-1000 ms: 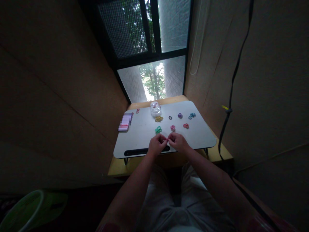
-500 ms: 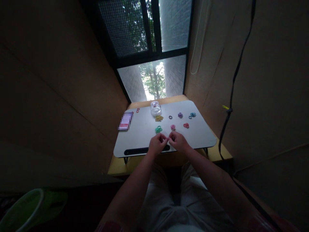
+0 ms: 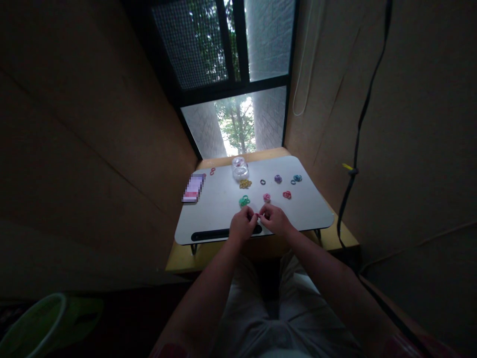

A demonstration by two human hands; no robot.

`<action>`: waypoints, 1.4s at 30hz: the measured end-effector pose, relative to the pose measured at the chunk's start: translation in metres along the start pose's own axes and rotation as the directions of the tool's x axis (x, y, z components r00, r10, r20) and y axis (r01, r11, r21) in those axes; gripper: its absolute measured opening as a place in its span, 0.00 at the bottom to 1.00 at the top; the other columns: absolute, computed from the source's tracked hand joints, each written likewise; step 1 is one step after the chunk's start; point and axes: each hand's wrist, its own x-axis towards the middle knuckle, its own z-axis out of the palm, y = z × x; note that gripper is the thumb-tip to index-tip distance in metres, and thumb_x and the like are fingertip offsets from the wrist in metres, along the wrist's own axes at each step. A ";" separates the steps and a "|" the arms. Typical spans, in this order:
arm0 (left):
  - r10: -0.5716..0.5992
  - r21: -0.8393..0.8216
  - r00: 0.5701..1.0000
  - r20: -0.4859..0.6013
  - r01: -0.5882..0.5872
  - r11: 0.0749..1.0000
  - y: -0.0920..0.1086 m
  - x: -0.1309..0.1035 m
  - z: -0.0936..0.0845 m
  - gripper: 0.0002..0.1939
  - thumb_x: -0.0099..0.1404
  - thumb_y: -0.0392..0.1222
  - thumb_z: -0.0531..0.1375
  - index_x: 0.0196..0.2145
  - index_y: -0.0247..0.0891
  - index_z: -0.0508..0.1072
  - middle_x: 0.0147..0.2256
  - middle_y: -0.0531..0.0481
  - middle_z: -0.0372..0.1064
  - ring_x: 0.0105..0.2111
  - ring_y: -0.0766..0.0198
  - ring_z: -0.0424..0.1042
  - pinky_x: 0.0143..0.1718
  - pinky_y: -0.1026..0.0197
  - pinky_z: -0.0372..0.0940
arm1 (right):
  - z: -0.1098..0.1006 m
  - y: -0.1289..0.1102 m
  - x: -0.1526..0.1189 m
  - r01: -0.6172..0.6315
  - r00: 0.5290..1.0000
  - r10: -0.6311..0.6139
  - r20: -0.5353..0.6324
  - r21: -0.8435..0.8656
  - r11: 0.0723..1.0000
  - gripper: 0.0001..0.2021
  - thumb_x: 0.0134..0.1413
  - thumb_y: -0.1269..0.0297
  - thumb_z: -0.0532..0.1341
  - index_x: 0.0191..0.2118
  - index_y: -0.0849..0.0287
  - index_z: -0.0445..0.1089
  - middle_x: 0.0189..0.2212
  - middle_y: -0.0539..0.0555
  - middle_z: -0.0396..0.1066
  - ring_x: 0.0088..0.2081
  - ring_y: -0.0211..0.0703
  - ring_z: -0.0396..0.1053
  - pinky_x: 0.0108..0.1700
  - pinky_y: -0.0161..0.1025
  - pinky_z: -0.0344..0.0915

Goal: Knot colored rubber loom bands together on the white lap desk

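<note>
My left hand [image 3: 243, 223] and my right hand [image 3: 275, 219] meet fingertip to fingertip over the front of a white lap table [image 3: 212, 209]. Both are pinched around a small pink-red piece [image 3: 257, 216], too small to make out well. Just beyond them lie a green pile of rings [image 3: 244, 201] and a pink pile [image 3: 267, 198]. Farther back are a yellow pile [image 3: 245, 184], a dark ring [image 3: 263, 182], a purple pile [image 3: 278, 179], a red pile [image 3: 286, 195] and a blue pile [image 3: 297, 178].
A clear round container [image 3: 240, 169] stands at the table's back edge. At the left lie a phone [image 3: 194, 188] and red rings [image 3: 212, 171]. A black strap [image 3: 359, 124] hangs on the right; a green basket [image 3: 33, 323] is at the lower left.
My fingertips have shifted slightly around the small pink-red piece, and a little more of it shows between them. The piles on the table lie as before.
</note>
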 end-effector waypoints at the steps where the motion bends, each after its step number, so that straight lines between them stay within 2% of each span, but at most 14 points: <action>1: -0.006 0.002 1.000 -0.005 0.006 1.000 0.000 0.000 0.000 0.07 0.62 0.45 0.57 0.30 0.40 0.67 0.23 0.56 0.66 0.23 0.67 0.64 0.26 0.65 0.53 | 0.000 -0.001 0.000 0.003 1.000 -0.003 0.001 0.002 1.000 0.03 0.48 0.66 0.60 0.29 0.58 0.67 0.18 0.45 0.63 0.19 0.33 0.58 0.23 0.31 0.53; 10: 0.000 -0.038 1.000 -0.008 0.000 0.999 0.001 -0.001 -0.002 0.08 0.61 0.47 0.59 0.31 0.41 0.68 0.24 0.56 0.69 0.24 0.68 0.66 0.27 0.65 0.56 | -0.001 -0.005 0.001 0.026 1.000 -0.027 0.009 0.014 1.000 0.06 0.50 0.67 0.59 0.33 0.60 0.73 0.25 0.50 0.72 0.24 0.35 0.64 0.27 0.31 0.58; 14: 0.003 -0.103 1.000 0.014 -0.002 0.995 0.002 -0.002 -0.003 0.06 0.61 0.45 0.59 0.34 0.40 0.70 0.27 0.54 0.73 0.26 0.67 0.70 0.30 0.65 0.60 | -0.001 -0.004 0.003 0.039 0.999 -0.039 0.001 -0.012 0.999 0.06 0.51 0.68 0.60 0.32 0.59 0.75 0.26 0.51 0.73 0.26 0.37 0.65 0.29 0.33 0.60; 19: 0.023 -0.129 0.999 0.045 -0.017 0.992 0.001 -0.001 -0.003 0.10 0.63 0.46 0.58 0.40 0.40 0.74 0.28 0.52 0.75 0.27 0.66 0.72 0.32 0.64 0.63 | 0.000 -0.004 0.003 0.047 0.999 -0.047 -0.025 -0.026 0.999 0.05 0.51 0.67 0.60 0.29 0.59 0.73 0.23 0.50 0.71 0.25 0.36 0.64 0.29 0.33 0.59; 24: 0.043 -0.080 0.999 0.018 -0.042 0.996 -0.002 0.000 -0.002 0.08 0.63 0.43 0.59 0.36 0.40 0.76 0.31 0.51 0.76 0.29 0.66 0.72 0.32 0.64 0.63 | 0.000 -0.003 0.001 0.036 0.999 -0.036 -0.010 0.005 0.999 0.05 0.51 0.66 0.60 0.28 0.60 0.71 0.23 0.49 0.70 0.22 0.34 0.62 0.26 0.31 0.57; 31: 0.019 -0.110 1.000 -0.011 -0.021 0.994 -0.003 0.001 -0.001 0.08 0.63 0.45 0.59 0.35 0.40 0.75 0.31 0.51 0.76 0.30 0.65 0.73 0.33 0.64 0.63 | -0.001 -0.002 0.001 0.020 1.000 -0.021 0.018 0.043 0.999 0.05 0.50 0.67 0.59 0.31 0.59 0.71 0.23 0.48 0.70 0.22 0.34 0.62 0.25 0.31 0.57; 42: -0.008 -0.210 1.000 0.031 0.014 0.978 -0.010 0.002 0.003 0.10 0.63 0.47 0.59 0.34 0.38 0.75 0.29 0.50 0.76 0.28 0.66 0.74 0.31 0.65 0.64 | 0.000 -0.002 0.002 0.019 1.000 -0.020 0.019 0.051 0.999 0.07 0.52 0.65 0.59 0.31 0.60 0.73 0.24 0.50 0.72 0.25 0.36 0.65 0.27 0.32 0.59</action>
